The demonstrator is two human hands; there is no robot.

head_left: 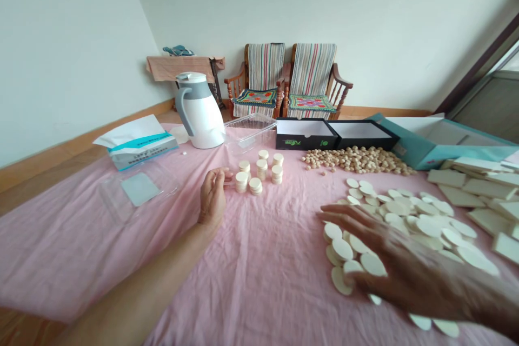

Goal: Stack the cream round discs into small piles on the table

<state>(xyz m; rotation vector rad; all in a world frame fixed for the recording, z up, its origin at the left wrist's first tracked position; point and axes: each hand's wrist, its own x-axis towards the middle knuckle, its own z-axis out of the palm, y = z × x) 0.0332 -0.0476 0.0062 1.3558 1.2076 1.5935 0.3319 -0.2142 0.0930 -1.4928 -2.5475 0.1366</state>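
Right hand (405,267), fingers (340,216) spread open, rests on thin cream round discs (409,224), probably light, stiff, slippery: pinch at the rim; left hand (213,197), loosely curled, empty, beside cream disc stacks (260,173)

White walls (365,11); two striped wooden armchairs (312,73); small draped side table (182,64); wooden floor (40,170).

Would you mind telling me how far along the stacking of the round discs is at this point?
Done: seven short stacks stand on the pink cloth beside the left hand. In hand: the right hand is spread over the loose discs, blurred, so any grip cannot be told. Left: most discs lie unstacked in that wide heap, far more than the stacks hold.
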